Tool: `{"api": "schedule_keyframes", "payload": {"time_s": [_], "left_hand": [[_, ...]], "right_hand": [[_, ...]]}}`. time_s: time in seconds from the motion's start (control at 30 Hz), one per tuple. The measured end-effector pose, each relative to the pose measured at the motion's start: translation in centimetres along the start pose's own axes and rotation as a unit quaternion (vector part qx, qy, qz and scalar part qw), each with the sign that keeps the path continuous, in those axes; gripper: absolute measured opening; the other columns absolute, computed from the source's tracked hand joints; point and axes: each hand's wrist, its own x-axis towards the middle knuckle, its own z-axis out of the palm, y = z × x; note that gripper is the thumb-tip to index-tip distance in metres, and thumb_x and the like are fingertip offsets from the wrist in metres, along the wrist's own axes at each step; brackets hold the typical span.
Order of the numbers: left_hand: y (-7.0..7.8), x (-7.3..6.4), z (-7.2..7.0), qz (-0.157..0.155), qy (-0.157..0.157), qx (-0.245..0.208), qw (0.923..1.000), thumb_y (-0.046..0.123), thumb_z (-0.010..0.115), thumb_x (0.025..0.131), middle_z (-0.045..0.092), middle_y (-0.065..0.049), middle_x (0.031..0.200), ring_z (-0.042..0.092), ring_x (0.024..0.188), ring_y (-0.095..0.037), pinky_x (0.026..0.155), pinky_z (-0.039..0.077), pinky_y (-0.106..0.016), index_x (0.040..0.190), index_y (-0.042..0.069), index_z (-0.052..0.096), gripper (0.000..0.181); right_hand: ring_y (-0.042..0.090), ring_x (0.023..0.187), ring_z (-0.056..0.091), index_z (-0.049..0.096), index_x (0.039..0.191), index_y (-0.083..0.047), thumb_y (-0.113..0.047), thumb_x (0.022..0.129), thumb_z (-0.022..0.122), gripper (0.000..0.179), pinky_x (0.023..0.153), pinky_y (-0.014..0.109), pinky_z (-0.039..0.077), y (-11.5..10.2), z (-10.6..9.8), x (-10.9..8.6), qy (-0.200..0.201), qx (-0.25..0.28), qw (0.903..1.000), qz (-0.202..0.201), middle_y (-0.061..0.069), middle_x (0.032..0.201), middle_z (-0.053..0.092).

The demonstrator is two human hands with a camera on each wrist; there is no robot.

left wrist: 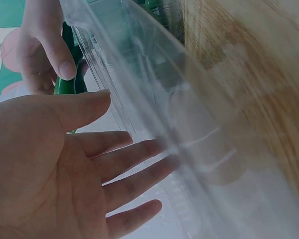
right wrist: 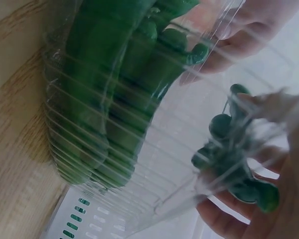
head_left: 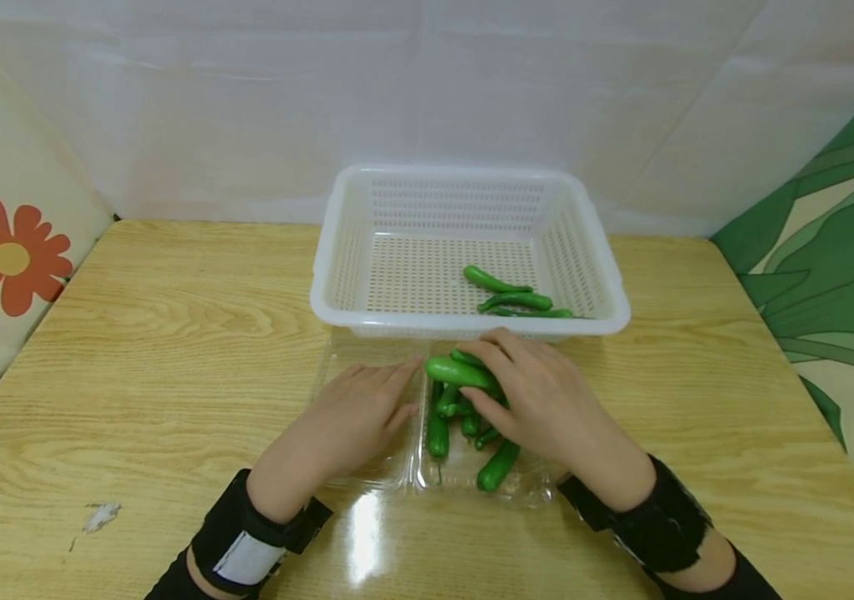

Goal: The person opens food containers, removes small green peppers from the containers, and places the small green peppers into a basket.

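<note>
My right hand (head_left: 539, 396) grips several green chili peppers (head_left: 460, 372) over one half of a clear plastic clamshell box (head_left: 535, 483). Below it, more green peppers (head_left: 437, 433) lie inside that half, seen through the ribbed wall in the right wrist view. My left hand (head_left: 359, 417) is over the box's other half, the lid (head_left: 337, 360), its fingers extended toward the hinge. In the left wrist view, the left palm (left wrist: 40, 164) shows with fingers spread, the fingertips overlapping the clear plastic.
Just behind the box stands a white perforated basket (head_left: 471, 323) with a few green peppers (head_left: 500, 281) at its near right side. The wooden table (head_left: 194, 350) has a worn patch (head_left: 102, 517) at the front left. A white sheet (head_left: 247, 108) hangs behind.
</note>
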Motion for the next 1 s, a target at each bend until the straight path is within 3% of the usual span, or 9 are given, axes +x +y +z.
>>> {"api": "schedule_keyframes", "payload": {"time_s": [1.0], "left_hand": [[0.05, -0.09, -0.03, -0.004, -0.002, 0.004, 1.0, 0.032, 0.054, 0.103, 0.052, -0.013, 0.145, 0.053, 0.128, -0.032, 0.111, 0.037, -0.05, 0.15, 0.002, 0.04, 0.058]], "right_hand": [[0.026, 0.088, 0.065, 0.061, 0.125, -0.002, -0.023, 0.082, 0.082, 0.053, 0.073, 0.04, 0.057, 0.12, 0.22, -0.02, 0.057, 0.01, 0.9983, -0.008, 0.011, 0.113, 0.061]]}}
